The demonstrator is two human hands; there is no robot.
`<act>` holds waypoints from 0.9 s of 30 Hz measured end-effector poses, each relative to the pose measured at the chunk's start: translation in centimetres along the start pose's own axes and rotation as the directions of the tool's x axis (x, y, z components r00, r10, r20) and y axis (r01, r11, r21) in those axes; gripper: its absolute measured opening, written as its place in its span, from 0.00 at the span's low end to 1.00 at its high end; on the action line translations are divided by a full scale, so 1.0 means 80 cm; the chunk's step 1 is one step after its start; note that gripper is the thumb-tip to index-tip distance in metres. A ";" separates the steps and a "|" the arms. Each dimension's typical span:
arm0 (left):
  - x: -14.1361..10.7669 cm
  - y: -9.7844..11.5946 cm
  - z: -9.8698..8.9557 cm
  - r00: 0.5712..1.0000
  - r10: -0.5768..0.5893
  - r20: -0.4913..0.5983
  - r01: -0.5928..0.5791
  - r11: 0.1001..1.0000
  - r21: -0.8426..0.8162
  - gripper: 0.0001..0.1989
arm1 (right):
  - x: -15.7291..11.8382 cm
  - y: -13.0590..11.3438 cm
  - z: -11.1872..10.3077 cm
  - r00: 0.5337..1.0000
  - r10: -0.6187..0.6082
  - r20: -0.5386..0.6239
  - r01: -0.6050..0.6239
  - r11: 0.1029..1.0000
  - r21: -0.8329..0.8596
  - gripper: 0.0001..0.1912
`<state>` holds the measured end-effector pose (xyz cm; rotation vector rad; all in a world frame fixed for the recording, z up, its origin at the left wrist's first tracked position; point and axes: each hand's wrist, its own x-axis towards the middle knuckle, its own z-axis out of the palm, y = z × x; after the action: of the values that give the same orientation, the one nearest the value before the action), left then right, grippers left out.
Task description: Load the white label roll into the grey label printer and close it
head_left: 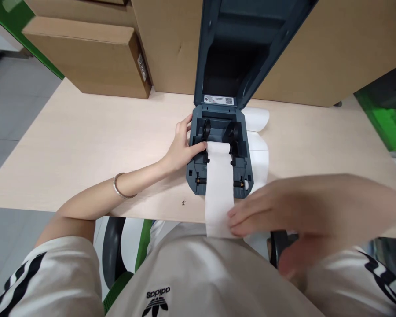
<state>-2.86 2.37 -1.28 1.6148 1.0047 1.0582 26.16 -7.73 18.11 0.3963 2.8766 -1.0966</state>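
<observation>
A dark blue-grey label printer (194, 176) stands on the table with its lid (214, 53) raised. Out of its front runs a white paper strip (219, 193), hanging over the table edge toward my shirt. My left hand (181, 147) grips the printer's left side, fingers outside and thumb over the rim by the paper. Blurred by motion, my right hand (267, 211) has its fingers stretched out at the strip's lower right edge; the thumb is apart from them. Whether those fingertips touch the paper or only lie beside it, I cannot tell.
More white paper (259, 152) lies along the printer's right side. Behind the raised lid stands a large cardboard box (171, 48), and a smaller carton (95, 61) is at the back left. The pale table's (69, 145) front edge runs close to my body.
</observation>
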 end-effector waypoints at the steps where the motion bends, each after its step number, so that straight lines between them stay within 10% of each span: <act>1: 0.000 0.000 0.000 1.000 -0.001 0.001 0.001 1.000 0.002 0.57 | -0.003 0.008 -0.016 1.000 -0.015 -0.007 0.015 0.994 0.109 0.16; 4: 0.000 0.004 0.000 1.000 -0.023 0.003 0.023 1.000 0.020 0.57 | -0.011 0.058 -0.051 0.952 0.139 -0.273 -0.082 0.974 0.209 0.13; 5: -0.001 0.006 0.000 0.999 -0.035 0.001 0.035 0.999 0.027 0.58 | -0.012 0.082 -0.058 0.868 0.236 -0.437 -0.155 0.965 0.213 0.15; 6: -0.001 0.007 0.000 0.999 -0.044 -0.002 0.044 0.999 0.032 0.58 | -0.013 0.108 -0.062 0.680 0.349 -0.645 -0.247 0.937 0.247 0.20; 9: 0.000 0.007 -0.001 0.999 -0.036 -0.011 0.037 0.999 0.040 0.57 | -0.010 0.191 -0.068 0.297 0.418 -0.858 -0.361 0.881 0.305 0.28; 11: 0.001 0.005 -0.002 1.000 -0.022 -0.004 0.022 0.998 0.052 0.57 | -0.003 0.238 -0.069 0.190 0.438 -0.879 -0.419 0.846 0.330 0.39; 17: -0.001 0.011 -0.004 0.998 0.059 0.004 -0.059 0.991 0.119 0.60 | 0.032 0.272 -0.060 0.391 0.446 -0.805 -0.276 0.891 0.360 0.58; 24: -0.032 0.089 0.004 0.930 0.368 0.004 -0.345 0.866 0.363 0.68 | 0.027 0.240 -0.065 0.454 0.431 -0.780 -0.221 0.902 0.370 0.60; 27: -0.042 0.110 0.010 0.836 0.549 0.012 -0.488 0.732 0.476 0.65 | 0.021 0.235 -0.069 0.475 0.388 -0.790 -0.239 0.921 0.308 0.65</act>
<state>-1.87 -3.07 6.36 2.3455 0.9545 1.3816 29.53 9.81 9.84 1.8909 3.1579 -1.3030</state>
